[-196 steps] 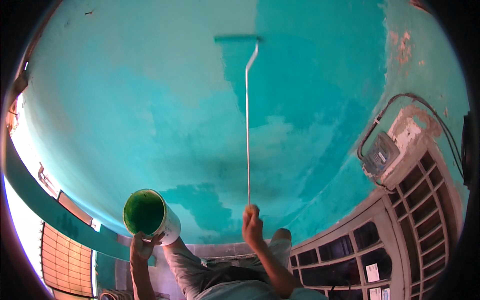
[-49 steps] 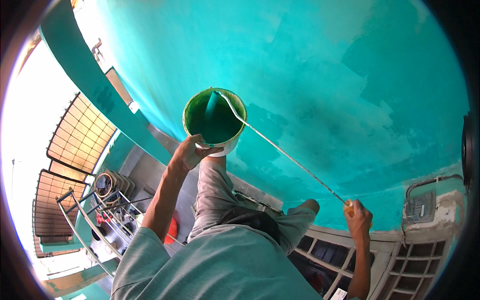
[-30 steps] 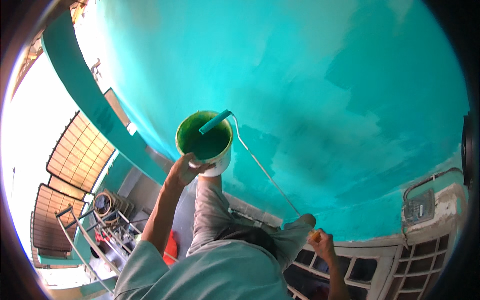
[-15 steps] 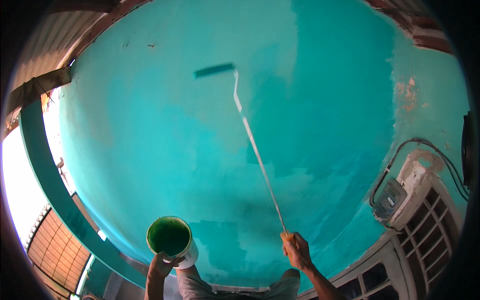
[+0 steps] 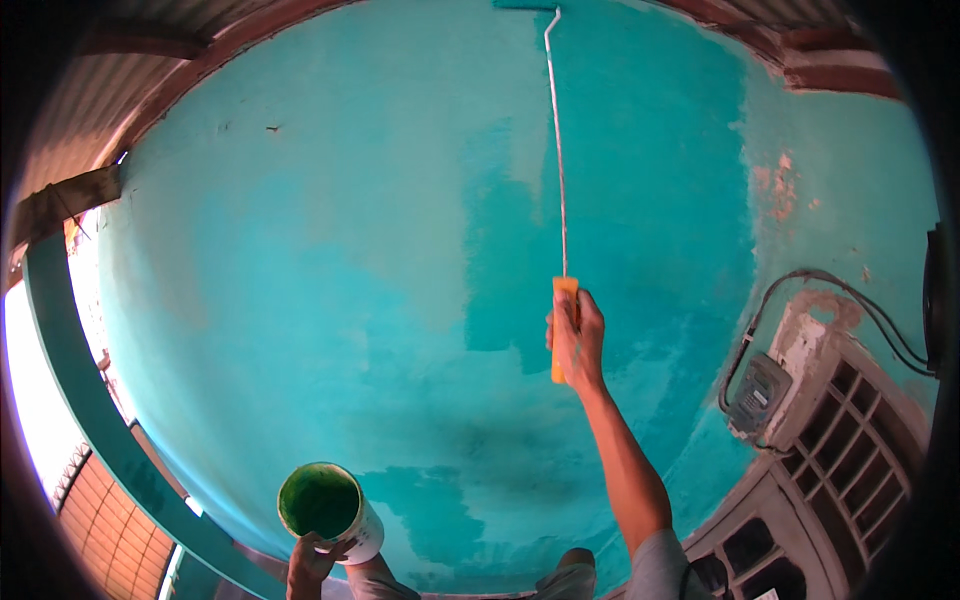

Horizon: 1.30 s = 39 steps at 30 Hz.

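Observation:
My right hand (image 5: 578, 335) is wrapped round the orange handle of a paint roller (image 5: 560, 170), with the arm stretched up. The roller's long thin white rod rises to a teal-covered roller head (image 5: 525, 5), partly cut off by the top edge, against the upper wall. Down at the left, my left hand (image 5: 318, 557) grips the rim of a white bucket (image 5: 370, 530), whose inside is coated green and holds dark paint. The wall (image 5: 330, 200) ahead is pale turquoise on the left, with darker, fresher-looking teal patches at the right and low in the middle.
At right, a grey meter box (image 5: 760, 392) with black cables (image 5: 815, 275) hangs beside a barred window (image 5: 850, 430). A paned door frame (image 5: 765, 540) stands below. A teal post (image 5: 90, 400) curves along the left. Roof beams (image 5: 140, 45) run overhead.
My right hand has risen, carrying the roller from mid-wall up and right to the wall's top. The left hand still holds the bucket, and the view has shifted slightly.

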Each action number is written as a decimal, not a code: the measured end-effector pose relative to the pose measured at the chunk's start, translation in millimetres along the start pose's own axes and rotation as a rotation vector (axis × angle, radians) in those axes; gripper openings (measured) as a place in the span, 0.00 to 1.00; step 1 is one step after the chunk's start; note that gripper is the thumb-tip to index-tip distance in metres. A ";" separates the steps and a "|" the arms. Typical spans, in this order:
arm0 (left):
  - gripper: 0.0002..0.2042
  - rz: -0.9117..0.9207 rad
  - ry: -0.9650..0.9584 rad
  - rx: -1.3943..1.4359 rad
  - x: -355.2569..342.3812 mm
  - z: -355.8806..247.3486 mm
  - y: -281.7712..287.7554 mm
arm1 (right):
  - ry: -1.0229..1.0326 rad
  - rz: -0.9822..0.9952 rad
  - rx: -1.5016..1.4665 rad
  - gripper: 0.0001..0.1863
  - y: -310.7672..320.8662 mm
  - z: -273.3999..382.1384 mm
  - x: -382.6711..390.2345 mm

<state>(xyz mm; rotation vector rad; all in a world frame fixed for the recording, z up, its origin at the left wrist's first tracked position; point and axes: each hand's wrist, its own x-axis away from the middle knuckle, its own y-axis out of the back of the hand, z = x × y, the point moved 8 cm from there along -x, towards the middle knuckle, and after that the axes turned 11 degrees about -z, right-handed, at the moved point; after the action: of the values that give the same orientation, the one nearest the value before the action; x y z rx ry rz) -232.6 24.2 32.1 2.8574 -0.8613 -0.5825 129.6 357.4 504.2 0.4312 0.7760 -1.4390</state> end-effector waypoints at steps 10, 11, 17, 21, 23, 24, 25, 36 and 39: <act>0.19 -0.083 0.339 0.444 -0.2 22.0 -12.3 | 0.207 -0.106 0.195 0.12 4.3 -67.4 15.5; 0.20 -0.052 0.298 0.325 0.9 -5.9 -12.5 | 0.183 -0.114 0.185 0.12 6.2 -67.9 20.9; 0.22 -0.090 0.010 0.006 1.7 -39.4 -0.6 | 0.105 -0.058 0.202 0.15 -13.2 -17.4 -29.7; 0.21 -0.111 -0.074 -0.153 5.1 -49.9 -1.4 | 0.089 -0.035 0.204 0.15 -18.6 -28.3 -24.2; 0.20 -0.098 0.001 -0.116 3.7 -51.6 -5.5 | 0.072 -0.069 0.209 0.15 -6.4 -60.8 4.8; 0.19 -0.061 0.025 -0.091 2.8 -47.7 -7.0 | 0.062 -0.084 0.208 0.14 -0.8 -81.1 22.8; 0.19 -0.023 0.049 -0.065 1.8 -44.0 -9.8 | 0.091 -0.086 0.231 0.13 5.2 -96.6 43.5; 0.15 -0.133 0.461 0.594 9.4 -18.3 -14.1 | -0.283 0.036 0.260 0.14 86.0 -202.2 306.9; 0.21 -0.108 0.813 1.041 17.8 -65.4 -29.2 | -0.309 0.032 0.291 0.16 89.4 -193.6 307.7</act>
<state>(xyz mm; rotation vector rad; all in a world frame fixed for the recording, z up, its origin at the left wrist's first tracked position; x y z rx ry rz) -178.7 37.9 80.6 3.3949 -0.9959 1.3472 161.2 281.8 138.9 0.4263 0.3115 -1.5485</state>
